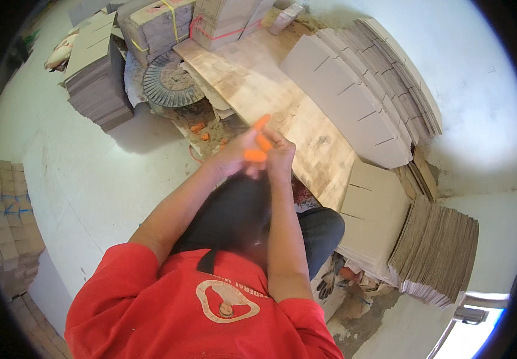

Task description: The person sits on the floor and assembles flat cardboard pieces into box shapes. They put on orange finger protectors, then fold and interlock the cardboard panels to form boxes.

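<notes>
My two hands meet in front of my knees, beside the edge of a long wooden board (pixel 294 113). On my left hand (pixel 234 154), orange finger sleeves (pixel 255 155) cover some fingertips, and the fingers are stretched apart. My right hand (pixel 281 157) is closed, its fingers bent against an orange sleeve (pixel 263 142) at the left hand's fingers. The lower fingers are slightly blurred, and the right hand's inner side is hidden.
Small orange pieces (pixel 197 127) lie on the dirty floor by a ribbed round dark base (pixel 171 81). Flat cardboard stacks stand at the left (pixel 96 75), the upper right (pixel 354 90) and lower right (pixel 435 248). A grey glove (pixel 328 281) lies near my right knee.
</notes>
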`<action>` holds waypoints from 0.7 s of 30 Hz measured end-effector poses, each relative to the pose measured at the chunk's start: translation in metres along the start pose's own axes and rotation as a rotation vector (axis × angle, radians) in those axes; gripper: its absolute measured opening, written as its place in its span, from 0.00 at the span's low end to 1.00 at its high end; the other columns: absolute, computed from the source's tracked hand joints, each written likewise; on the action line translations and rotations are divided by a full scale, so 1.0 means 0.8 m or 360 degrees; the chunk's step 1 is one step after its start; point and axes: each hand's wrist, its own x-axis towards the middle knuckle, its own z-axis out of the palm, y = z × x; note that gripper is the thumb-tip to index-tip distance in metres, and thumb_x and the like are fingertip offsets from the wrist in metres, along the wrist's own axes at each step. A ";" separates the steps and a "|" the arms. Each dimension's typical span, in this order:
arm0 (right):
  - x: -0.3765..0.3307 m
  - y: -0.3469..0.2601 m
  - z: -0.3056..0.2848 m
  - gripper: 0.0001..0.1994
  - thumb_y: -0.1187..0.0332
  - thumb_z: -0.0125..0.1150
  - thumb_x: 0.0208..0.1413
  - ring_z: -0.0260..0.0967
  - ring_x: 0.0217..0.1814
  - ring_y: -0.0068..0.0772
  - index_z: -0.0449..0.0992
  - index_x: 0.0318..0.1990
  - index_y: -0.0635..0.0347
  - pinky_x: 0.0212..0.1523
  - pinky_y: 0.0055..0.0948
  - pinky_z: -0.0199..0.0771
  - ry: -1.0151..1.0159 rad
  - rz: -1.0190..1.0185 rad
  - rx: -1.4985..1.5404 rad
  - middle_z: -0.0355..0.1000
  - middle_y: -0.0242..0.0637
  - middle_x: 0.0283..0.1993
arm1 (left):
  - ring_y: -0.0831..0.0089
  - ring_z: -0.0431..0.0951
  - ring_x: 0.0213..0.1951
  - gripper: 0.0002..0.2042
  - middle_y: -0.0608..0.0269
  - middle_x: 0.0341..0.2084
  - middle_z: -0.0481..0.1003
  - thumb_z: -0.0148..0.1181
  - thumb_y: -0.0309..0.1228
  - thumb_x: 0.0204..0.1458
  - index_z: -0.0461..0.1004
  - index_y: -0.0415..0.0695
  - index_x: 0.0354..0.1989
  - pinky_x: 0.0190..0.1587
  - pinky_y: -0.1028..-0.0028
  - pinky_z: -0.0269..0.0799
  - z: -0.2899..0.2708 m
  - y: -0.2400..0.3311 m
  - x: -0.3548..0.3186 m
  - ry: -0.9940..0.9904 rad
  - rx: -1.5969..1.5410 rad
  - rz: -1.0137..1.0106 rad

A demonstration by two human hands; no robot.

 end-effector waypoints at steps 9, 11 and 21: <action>0.001 -0.018 -0.013 0.11 0.82 0.49 0.47 0.71 0.27 0.21 0.76 0.36 0.72 0.28 0.16 0.71 -0.0216 0.0189 0.0052 0.75 0.38 0.31 | 0.77 0.68 0.11 0.49 0.58 0.16 0.70 0.66 0.33 0.43 0.35 0.49 0.69 0.15 0.79 0.70 0.016 0.005 0.006 -0.0017 0.0170 0.0037; -0.001 -0.023 -0.014 0.09 0.80 0.50 0.49 0.70 0.27 0.22 0.76 0.36 0.71 0.29 0.18 0.71 -0.0337 0.0201 0.0082 0.75 0.37 0.30 | 0.77 0.68 0.11 0.49 0.57 0.16 0.70 0.66 0.35 0.43 0.36 0.47 0.69 0.14 0.81 0.70 0.016 0.023 0.002 -0.0055 -0.0021 -0.0032; 0.005 -0.024 0.018 0.16 0.56 0.51 0.58 0.69 0.43 0.45 0.72 0.38 0.63 0.45 0.45 0.69 -0.0367 0.0670 0.1483 0.69 0.49 0.40 | 0.76 0.68 0.09 0.50 0.53 0.22 0.74 0.68 0.43 0.42 0.39 0.46 0.68 0.13 0.77 0.71 0.016 -0.004 -0.010 -0.0215 -0.0450 0.0049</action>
